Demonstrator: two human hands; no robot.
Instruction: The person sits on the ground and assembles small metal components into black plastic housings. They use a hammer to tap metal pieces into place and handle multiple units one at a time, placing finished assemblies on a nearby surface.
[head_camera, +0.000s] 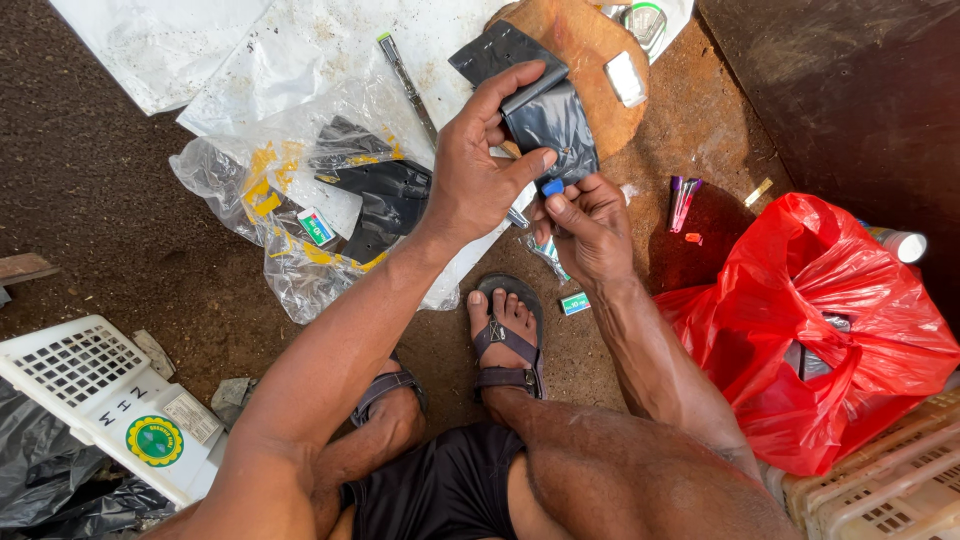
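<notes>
**Thin black sheet pinched between two hands over a cluttered dirt floor**

While only the head view is on hand, it shows the work plainly: the left hand (475, 175) is clamped on a folded black sheet (545, 115), thumb under and fingers curled over its top edge, holding it up above a round wooden board (590, 60). Just below, the right hand (590, 225) has its fingertips drawn together on a small blue object (552, 187) that touches the sheet's lower edge; what that object is cannot be told.

To judge by its creases and sheen, the sheet looks light, limp and somewhat slick, so it would likely slip or buckle unless gripped near the fold, close to where the left thumb sits. The blue piece looks tiny and easy to drop.

Room is tight. A clear plastic bag (290, 190) with dark pieces inside lies just left of the hands, a red plastic bag (810, 320) crowds the right, and a sandalled foot (505, 335) sits directly beneath. A long thin metal tool (405, 85) rests on white sheeting (300, 50) near the left hand. A white crate (100, 390) lies well apart, lower left.
</notes>
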